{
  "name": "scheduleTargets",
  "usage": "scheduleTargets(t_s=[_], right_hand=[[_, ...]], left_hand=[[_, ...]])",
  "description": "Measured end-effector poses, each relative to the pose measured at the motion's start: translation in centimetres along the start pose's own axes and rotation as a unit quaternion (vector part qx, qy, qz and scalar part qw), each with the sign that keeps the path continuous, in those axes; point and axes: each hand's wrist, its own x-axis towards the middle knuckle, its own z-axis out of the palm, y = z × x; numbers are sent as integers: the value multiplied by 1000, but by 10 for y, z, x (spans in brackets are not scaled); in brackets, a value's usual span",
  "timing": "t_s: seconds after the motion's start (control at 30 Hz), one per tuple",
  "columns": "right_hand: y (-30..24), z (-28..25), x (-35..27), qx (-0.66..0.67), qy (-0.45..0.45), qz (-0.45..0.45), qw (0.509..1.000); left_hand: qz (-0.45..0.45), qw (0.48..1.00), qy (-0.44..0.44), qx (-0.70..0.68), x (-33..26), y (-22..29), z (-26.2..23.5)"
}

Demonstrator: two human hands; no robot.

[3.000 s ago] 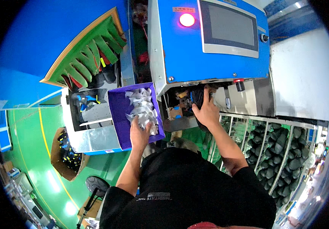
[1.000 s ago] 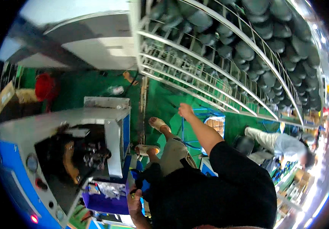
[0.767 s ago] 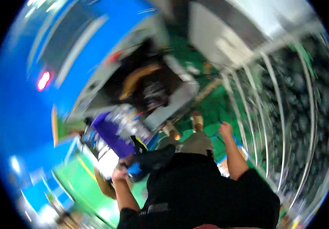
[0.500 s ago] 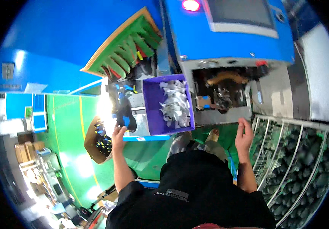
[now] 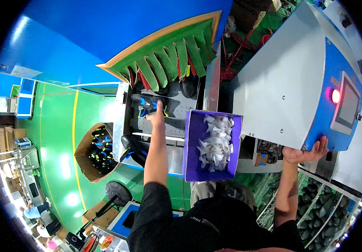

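The blue machine [image 5: 298,84] fills the two o'clock side; the right hand [image 5: 305,153] now grips its lower corner. At eleven o'clock the left hand [image 5: 156,115], half a second ago carrying the dark shoe [image 5: 147,103], has opened, laying it on the conveyor [image 5: 177,113].

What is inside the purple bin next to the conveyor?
The purple bin holds a loose heap of white crumpled paper pieces. Whatever lies beneath the heap, and the bin's floor under it, is covered and cannot be seen.

Purple bin [image 5: 191,147] of white scraps [image 5: 216,142]
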Motion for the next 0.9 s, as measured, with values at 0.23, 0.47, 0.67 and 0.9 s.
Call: scheduleTargets(t_s=[0.23,0.47,0.67,0.9], right_hand=[[11,-4,-8,-41,-5,-19,999],[-12,-32,16,24,-119,34,992],[-131,-133,23,380,-485,-26,787],[-65,-170,53,523,-739,192,378]], left_hand=[[-136,967,176,120,33,37,59],[19,917,-376,-129,-81,22,-133],[51,769,-628,108,-285,97,-212],[-50,695,-699,161,-397,84,-214]])
